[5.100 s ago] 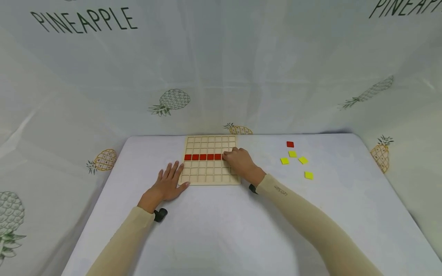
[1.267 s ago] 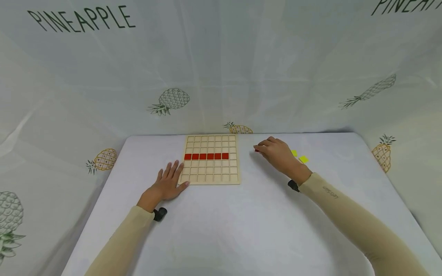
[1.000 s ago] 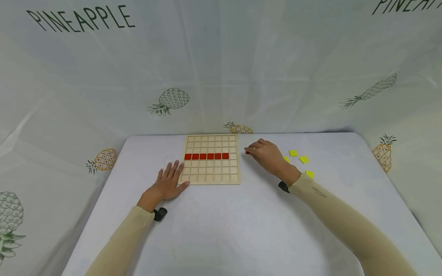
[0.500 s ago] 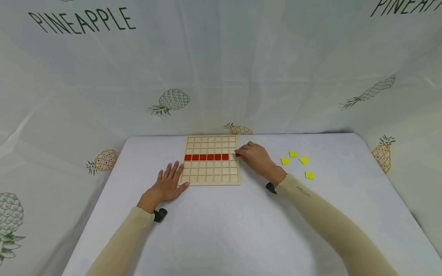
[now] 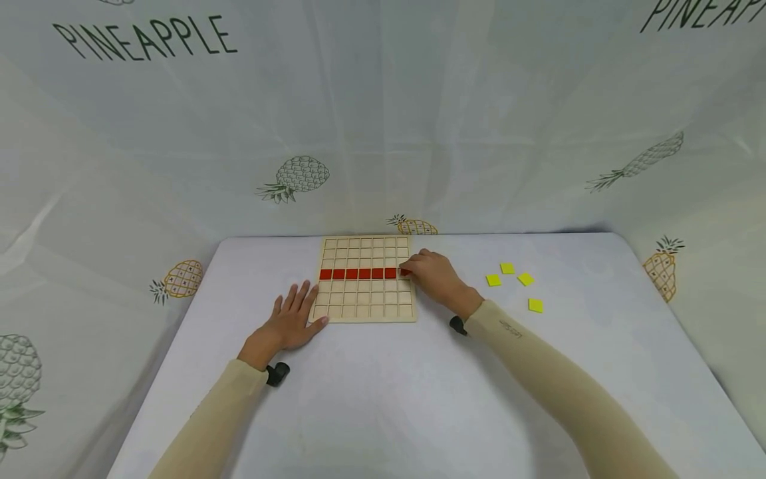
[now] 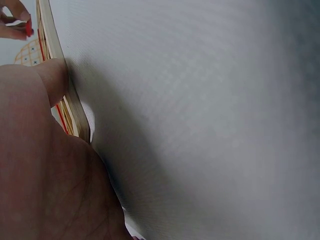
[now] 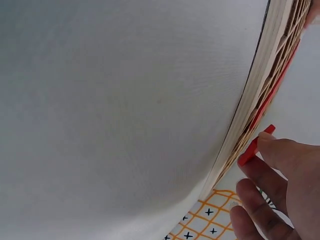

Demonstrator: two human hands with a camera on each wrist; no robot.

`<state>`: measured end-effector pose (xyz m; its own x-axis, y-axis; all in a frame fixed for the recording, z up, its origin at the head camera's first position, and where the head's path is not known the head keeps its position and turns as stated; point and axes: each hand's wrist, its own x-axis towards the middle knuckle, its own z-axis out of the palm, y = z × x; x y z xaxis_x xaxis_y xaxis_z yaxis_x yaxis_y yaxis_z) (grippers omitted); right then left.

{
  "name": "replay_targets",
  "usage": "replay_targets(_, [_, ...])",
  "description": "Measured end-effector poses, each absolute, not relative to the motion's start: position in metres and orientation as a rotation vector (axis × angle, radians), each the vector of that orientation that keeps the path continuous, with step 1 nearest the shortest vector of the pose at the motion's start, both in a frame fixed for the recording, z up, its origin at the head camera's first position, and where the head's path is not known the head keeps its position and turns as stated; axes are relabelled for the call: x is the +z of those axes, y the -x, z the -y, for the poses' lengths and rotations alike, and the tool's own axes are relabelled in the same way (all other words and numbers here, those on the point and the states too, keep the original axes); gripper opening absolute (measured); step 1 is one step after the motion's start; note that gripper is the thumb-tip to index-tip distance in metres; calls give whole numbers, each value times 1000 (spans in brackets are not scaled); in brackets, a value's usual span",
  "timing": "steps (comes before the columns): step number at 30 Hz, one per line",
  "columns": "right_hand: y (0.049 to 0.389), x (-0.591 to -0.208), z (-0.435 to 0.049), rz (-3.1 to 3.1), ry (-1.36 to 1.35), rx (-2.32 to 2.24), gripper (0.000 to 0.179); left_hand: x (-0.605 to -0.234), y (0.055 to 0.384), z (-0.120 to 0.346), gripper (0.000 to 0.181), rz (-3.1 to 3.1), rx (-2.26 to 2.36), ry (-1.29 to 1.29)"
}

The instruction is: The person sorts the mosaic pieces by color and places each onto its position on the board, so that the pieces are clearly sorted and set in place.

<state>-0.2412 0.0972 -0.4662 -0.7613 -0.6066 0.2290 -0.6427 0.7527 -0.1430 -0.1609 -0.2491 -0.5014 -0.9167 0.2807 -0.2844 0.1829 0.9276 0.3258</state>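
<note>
A wooden grid board point(image 5: 364, 311) lies toward the back of the table, with a row of red square tiles point(image 5: 352, 273) across its middle. My right hand point(image 5: 435, 275) pinches one more red tile point(image 7: 256, 146) between thumb and fingers, over the right end of that row. In the right wrist view this tile is tilted, close above the board's edge. My left hand point(image 5: 288, 324) rests spread flat at the board's lower left corner, its thumb point(image 6: 54, 80) on the near edge and its fingertips at the left edge.
Several yellow square tiles point(image 5: 507, 268) lie loose on the white table point(image 5: 371, 399), right of the board. Behind the table hangs a white pineapple-print cloth point(image 5: 479, 133). A small black camera point(image 5: 278, 374) sits at the left wrist.
Earlier my right hand was on the row's sixth tile; it then took the loose red tile from the right and carried it left to the board. The left hand has stayed put.
</note>
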Motion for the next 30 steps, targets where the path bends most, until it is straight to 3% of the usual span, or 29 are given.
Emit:
replay_targets(17, [247,-470,-93,2836,-962,356,15,-490,158,245,87,-2732,429,-337])
replay_targets(30, [249,-471,-89,2909,-905,383,21,-501,160,248,87,-2755,415,-324])
